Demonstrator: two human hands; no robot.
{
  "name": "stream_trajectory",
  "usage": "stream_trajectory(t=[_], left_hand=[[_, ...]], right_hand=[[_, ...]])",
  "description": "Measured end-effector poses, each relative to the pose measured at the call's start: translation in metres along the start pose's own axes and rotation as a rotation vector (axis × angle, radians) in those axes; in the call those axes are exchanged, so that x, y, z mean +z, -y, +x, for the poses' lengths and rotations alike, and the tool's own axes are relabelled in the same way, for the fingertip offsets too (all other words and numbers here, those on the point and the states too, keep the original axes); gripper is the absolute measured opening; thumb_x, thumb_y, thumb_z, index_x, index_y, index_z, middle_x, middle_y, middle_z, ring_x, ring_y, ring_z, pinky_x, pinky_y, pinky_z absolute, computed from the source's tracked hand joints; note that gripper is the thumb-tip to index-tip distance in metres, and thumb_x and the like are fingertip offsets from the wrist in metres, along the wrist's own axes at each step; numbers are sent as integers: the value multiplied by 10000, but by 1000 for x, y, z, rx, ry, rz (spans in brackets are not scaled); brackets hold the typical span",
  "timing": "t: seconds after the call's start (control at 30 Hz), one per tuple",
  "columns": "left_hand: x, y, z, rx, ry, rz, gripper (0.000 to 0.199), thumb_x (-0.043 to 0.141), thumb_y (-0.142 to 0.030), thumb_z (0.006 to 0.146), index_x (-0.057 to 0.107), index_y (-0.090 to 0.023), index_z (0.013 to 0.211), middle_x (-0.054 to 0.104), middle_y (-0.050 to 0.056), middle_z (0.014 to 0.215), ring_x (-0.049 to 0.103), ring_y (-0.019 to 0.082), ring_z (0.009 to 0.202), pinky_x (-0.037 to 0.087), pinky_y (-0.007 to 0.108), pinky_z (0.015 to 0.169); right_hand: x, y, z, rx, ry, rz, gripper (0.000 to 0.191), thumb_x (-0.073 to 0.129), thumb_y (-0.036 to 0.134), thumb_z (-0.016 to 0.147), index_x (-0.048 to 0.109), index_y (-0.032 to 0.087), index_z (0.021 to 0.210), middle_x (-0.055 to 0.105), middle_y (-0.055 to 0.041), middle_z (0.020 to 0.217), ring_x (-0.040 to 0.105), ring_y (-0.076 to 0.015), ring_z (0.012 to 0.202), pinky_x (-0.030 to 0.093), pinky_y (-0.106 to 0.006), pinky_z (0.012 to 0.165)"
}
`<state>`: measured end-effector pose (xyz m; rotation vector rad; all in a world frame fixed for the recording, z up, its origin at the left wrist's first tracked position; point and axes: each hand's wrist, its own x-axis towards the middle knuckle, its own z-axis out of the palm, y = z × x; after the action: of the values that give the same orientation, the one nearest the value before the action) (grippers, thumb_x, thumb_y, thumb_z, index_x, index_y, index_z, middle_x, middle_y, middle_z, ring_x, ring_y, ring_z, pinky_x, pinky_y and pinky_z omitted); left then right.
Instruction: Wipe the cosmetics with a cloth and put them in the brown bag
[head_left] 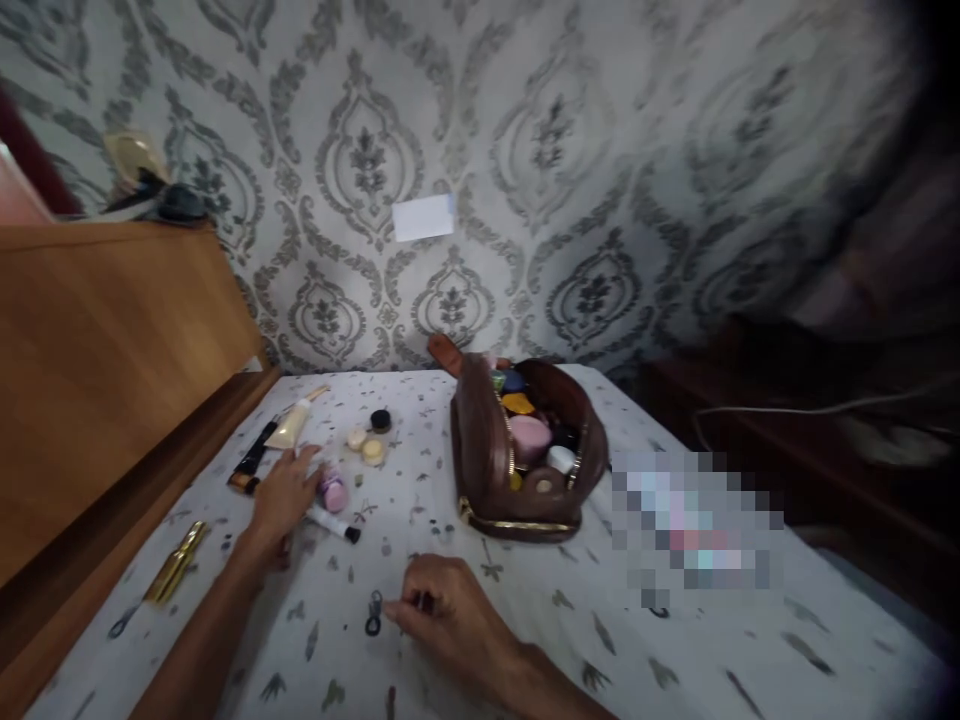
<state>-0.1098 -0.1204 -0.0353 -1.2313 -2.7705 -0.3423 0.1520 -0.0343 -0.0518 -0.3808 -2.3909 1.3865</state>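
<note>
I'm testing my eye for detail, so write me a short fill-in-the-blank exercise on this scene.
1. The grip nearer the open brown bag is the person's ____ one.
2. The slim white tube beside the other grip has a visible end coloured ____.
3. The shiny tube on the left side of the cloth is ____ in colour.
4. The small white rectangle against the patterned wall sits ____ than the bag.
Missing words: right; black; gold; higher.
</note>
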Motion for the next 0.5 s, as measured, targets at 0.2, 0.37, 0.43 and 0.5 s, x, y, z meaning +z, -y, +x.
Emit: stream_trajectory(t=[0.2, 0.37, 0.43, 0.5], left_hand=[[-17, -23, -21, 147, -282, -344, 482, 397, -538, 925, 586, -201, 1212, 634, 130, 1221, 580, 323, 1182, 468, 449, 981], [-16, -86, -73, 397, -220, -564, 311, 469, -429, 940, 597, -235, 1146, 685, 61, 1129, 651, 229, 1057, 511, 331, 895], [-8, -103, -87, 521, -264, -557, 253, 488, -362, 939, 612, -233, 1117, 690, 61, 1056, 662, 214, 995, 521, 305, 842], [-1, -111, -94, 572, -287, -575, 184, 490, -315, 938, 625, -225, 1025, 675, 46, 933, 665, 194, 878, 522, 277, 759]], right_hand=[[7, -13, -5, 129, -85, 497, 252, 675, 419, 810, 693, 176, 874, 604, 7, 737, 560, -111, 625, 390, -215, 538], [8, -20, -4, 131, -136, 974, 751, 761, 618, 694, 525, 264, 1313, 598, -45, 1053, 679, -177, 771, 506, -252, 535], [7, -22, -4, 96, -177, 1033, 711, 781, 593, 693, 561, 247, 1274, 603, -39, 1018, 669, -172, 781, 524, -262, 560], [6, -25, -4, 97, -196, 1031, 662, 811, 562, 673, 604, 224, 1203, 609, -27, 976, 643, -137, 717, 515, -253, 565]])
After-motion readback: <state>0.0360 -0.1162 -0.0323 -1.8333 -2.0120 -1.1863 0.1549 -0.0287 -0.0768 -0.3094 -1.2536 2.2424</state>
